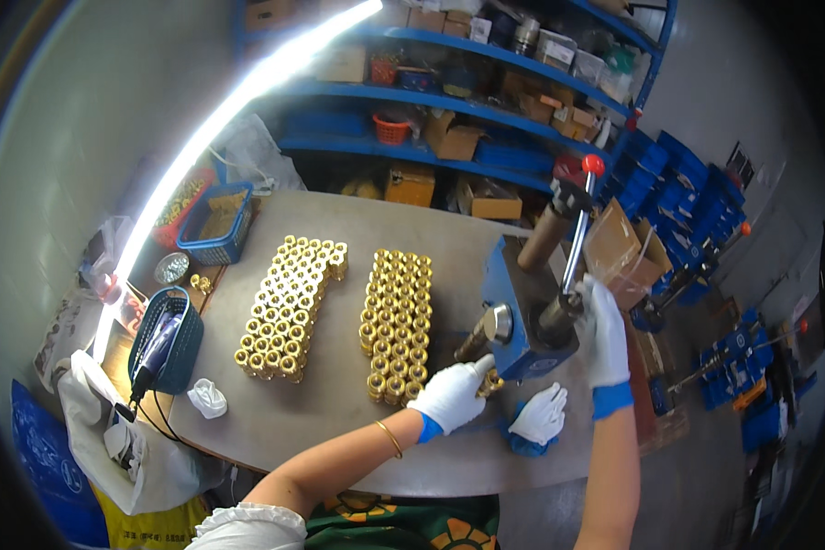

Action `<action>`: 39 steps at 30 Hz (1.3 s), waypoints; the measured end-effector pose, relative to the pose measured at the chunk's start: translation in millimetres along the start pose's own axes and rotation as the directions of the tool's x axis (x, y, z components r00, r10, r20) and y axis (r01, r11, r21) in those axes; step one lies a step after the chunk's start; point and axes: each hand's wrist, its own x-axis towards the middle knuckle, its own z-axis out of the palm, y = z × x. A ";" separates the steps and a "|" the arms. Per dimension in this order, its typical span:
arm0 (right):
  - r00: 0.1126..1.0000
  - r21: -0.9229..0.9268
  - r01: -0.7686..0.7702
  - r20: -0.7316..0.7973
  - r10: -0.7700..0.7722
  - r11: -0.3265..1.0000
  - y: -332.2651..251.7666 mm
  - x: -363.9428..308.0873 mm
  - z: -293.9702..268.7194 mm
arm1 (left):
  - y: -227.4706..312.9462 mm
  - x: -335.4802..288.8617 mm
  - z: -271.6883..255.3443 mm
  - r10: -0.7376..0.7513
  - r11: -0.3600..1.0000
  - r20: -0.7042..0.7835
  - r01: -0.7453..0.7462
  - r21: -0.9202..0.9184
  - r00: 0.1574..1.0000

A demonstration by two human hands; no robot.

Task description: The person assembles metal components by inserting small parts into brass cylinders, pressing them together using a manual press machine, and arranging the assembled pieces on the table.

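Both my hands wear white gloves with blue cuffs. My left hand (451,396) is at the base of a blue hand press (521,316), its fingers closed on a small brass fitting (492,382) partly hidden by the press. To the right, my right hand (603,332) is raised against the press's side, its fingertips by the lower end of the steel lever (576,247) with a red ball knob; its grip is seen edge-on. Left of the press stand two blocks of brass fittings, a nearer one (397,321) and a farther-left one (286,312), in neat rows.
A spare white glove (539,414) lies by the press on the grey table (339,431). Crumpled white material (207,399), a dark green basket (192,344) and a blue basket (238,240) are at the left. Blue shelves (339,90) stand behind; a cardboard box (625,257) is beyond the press.
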 end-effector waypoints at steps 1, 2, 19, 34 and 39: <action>0.995 0.127 -0.088 -0.026 0.092 0.988 -9.9 24.9 6.6 | 3.8 0.1 3.9 0.007 1.000 -0.005 -0.007 0.011 1.000; 0.988 0.245 -0.155 0.064 0.144 0.957 -25.4 45.4 18.2 | 3.3 -1.7 8.1 -0.016 0.999 -0.003 0.016 0.037 1.000; 0.692 -0.899 -0.344 -0.047 0.721 0.272 -55.6 -150.3 -96.1 | -11.9 -7.7 27.1 -0.057 0.997 -0.123 0.062 0.038 0.991; 0.457 -0.903 -0.249 0.210 0.864 0.351 10.6 -108.1 -86.3 | -11.4 -2.9 17.7 -0.022 1.000 -0.105 0.020 -0.016 0.994; 0.869 -0.588 0.332 0.495 0.003 0.737 -167.7 -101.4 -100.9 | 6.5 -4.7 5.0 0.046 0.987 -0.174 -0.072 -0.146 0.984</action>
